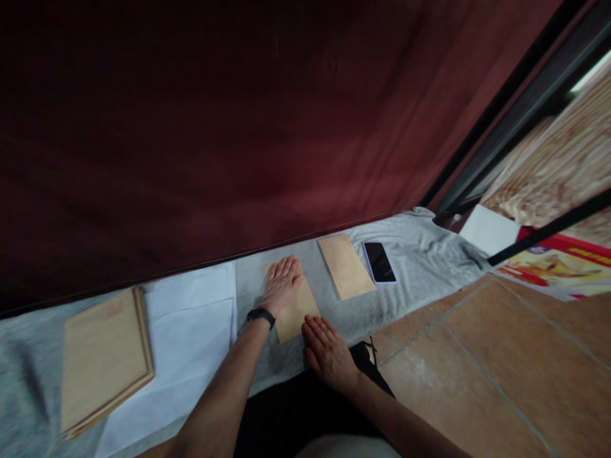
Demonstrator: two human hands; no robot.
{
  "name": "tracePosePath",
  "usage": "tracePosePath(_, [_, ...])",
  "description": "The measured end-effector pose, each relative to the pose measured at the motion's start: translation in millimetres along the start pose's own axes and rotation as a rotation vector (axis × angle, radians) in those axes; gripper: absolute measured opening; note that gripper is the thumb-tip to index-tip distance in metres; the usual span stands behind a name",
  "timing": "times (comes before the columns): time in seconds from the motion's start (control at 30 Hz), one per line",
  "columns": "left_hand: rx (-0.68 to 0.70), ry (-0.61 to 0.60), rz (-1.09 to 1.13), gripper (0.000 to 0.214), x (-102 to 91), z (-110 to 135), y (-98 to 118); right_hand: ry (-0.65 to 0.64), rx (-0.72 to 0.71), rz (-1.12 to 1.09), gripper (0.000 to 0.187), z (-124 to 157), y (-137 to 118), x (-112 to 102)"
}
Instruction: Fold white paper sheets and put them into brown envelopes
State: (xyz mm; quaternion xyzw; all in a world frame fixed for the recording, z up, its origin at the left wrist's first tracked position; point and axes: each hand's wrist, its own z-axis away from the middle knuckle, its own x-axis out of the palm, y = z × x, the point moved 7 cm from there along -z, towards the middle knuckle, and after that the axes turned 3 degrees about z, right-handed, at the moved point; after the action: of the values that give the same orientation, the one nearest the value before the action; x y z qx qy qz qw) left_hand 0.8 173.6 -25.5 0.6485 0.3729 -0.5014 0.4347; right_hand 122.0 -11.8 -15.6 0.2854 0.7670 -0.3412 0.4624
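Observation:
A brown paper envelope (292,323) lies flat on the grey cloth in front of me. My left hand (284,283), a dark band at its wrist, rests flat on the far part of this envelope with fingers stretched out. At the near right corner, my right hand (329,353) lies palm down, its fingertips touching the envelope's edge and the cloth. Neither hand grips anything. Just to the right is a second brown envelope (347,267), lying by itself.
A dark-screened phone (380,262) lies right of the second envelope. On the left are white paper sheets (191,337) and a stack of larger brown envelopes (105,359). The grey cloth (420,254) covers a narrow bench along a dark red panel (267,159). Tiled floor (443,362) is at right.

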Motion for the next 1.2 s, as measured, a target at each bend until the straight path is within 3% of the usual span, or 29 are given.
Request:
tracePosePath(0.27, [0.03, -0.013, -0.012, 0.058, 3.7, 4.1, 2.0, -0.002, 0.001, -0.011, 0.057, 0.3, 1.3, 2.2])
tracePosePath(1.2, [0.308, -0.045, 0.031, 0.053, 0.1, 99.6, 58.0, 0.067, 0.03, -0.067, 0.051, 3.2, 4.9, 7.6])
